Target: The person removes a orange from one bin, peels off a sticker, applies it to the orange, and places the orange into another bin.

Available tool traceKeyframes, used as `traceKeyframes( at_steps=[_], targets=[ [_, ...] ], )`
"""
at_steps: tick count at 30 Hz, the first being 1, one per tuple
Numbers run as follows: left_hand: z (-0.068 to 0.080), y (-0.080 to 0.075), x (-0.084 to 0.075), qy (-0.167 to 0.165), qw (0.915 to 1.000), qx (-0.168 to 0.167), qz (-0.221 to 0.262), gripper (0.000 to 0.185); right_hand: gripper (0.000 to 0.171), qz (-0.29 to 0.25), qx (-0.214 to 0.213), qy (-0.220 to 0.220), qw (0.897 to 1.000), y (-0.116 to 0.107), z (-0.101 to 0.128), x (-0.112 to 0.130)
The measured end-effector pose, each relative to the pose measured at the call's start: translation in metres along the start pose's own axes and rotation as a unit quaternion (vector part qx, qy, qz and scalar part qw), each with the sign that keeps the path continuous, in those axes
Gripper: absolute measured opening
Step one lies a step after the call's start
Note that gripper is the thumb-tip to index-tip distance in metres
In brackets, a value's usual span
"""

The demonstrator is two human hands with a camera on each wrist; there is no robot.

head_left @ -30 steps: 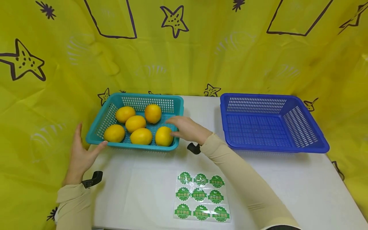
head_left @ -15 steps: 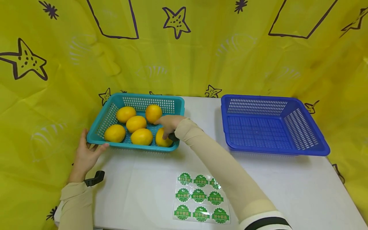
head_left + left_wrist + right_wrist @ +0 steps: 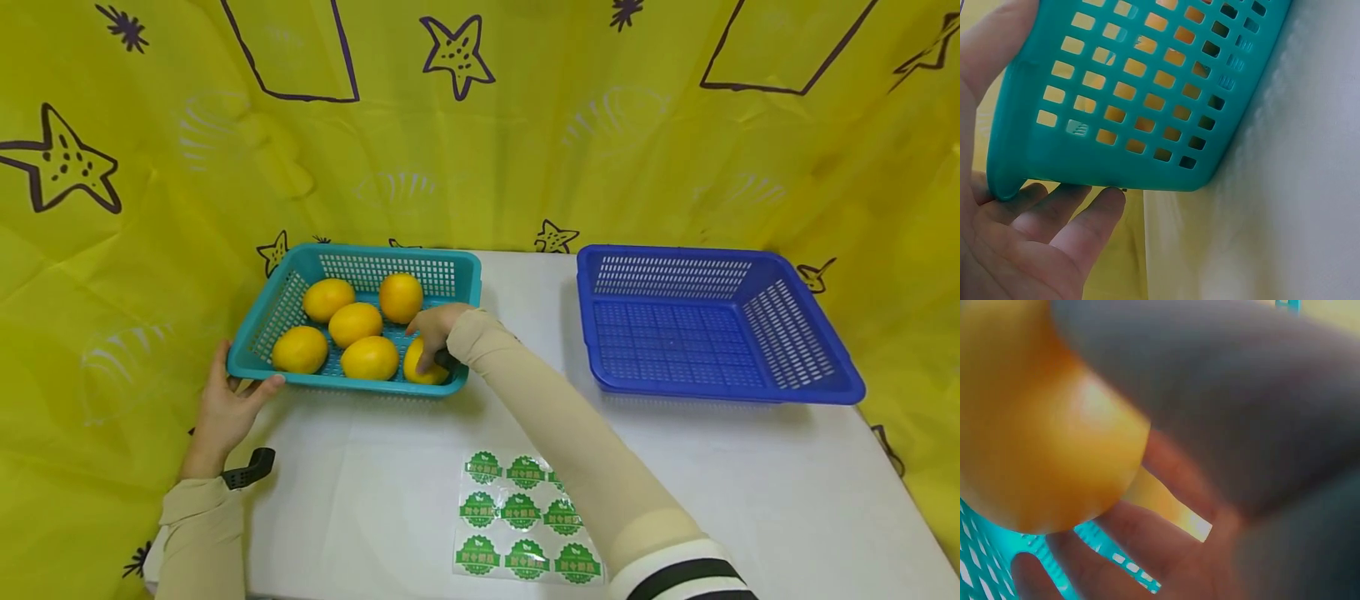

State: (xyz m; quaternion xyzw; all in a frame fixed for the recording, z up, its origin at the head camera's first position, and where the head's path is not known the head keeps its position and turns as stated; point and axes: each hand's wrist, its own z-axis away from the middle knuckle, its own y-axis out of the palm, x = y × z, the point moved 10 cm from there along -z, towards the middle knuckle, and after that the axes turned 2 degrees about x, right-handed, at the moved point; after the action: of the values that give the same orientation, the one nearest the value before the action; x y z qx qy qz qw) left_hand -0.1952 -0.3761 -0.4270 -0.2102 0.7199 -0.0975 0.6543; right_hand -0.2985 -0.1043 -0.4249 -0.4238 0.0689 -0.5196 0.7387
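Several smooth, oval yellow fruits (image 3: 355, 324) lie in a teal plastic basket (image 3: 352, 250) at the centre left. My left hand (image 3: 228, 408) grips the basket's front left corner, thumb over the rim and fingers against the end wall; the left wrist view shows these fingers (image 3: 1094, 219) at the teal wall. Inside the basket, my right hand (image 3: 438, 323) reaches down around the yellow fruit (image 3: 422, 367) at the front right corner. In the right wrist view that fruit (image 3: 1047, 437) fills the left side, with the thumb over it and fingers (image 3: 1141, 531) curled along its other side.
A blue plastic basket (image 3: 671, 337) stands to the right on the white table (image 3: 360, 492). A sheet of green round stickers (image 3: 519, 514) lies at the front, partly under my right sleeve. A yellow patterned cloth (image 3: 525, 150) hangs behind and at both sides.
My left hand has moved in to take hold of the basket corner. The right hand has turned and come down around the front right fruit, its forearm shifting left.
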Motion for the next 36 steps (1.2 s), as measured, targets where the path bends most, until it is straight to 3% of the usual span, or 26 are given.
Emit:
traceKeyframes(
  at_steps=[6,13,21,28,36],
  targets=[
    [0.001,0.0,0.0,-0.001,0.9999,-0.001,0.015,0.093,0.065,-0.036,0.0,0.001,0.999,0.006,0.001,0.001],
    [0.0,0.004,0.001,-0.007,0.9998,-0.001,0.02,0.093,0.062,-0.065,-0.066,-0.031,0.995,0.001,0.002,-0.001],
    [0.002,0.002,0.006,-0.022,0.9989,-0.012,0.04,0.092,0.067,-0.086,-0.147,-0.11,0.979,-0.017,0.011,0.009],
    [0.005,0.001,0.007,-0.026,0.9983,-0.011,0.05,0.093,0.072,-0.147,-0.204,-0.161,0.955,-0.029,0.043,0.011],
    [0.005,0.003,0.003,-0.025,0.9979,-0.007,0.06,0.092,0.06,-0.245,-0.271,-0.225,0.903,-0.025,0.096,0.0]
  ],
)
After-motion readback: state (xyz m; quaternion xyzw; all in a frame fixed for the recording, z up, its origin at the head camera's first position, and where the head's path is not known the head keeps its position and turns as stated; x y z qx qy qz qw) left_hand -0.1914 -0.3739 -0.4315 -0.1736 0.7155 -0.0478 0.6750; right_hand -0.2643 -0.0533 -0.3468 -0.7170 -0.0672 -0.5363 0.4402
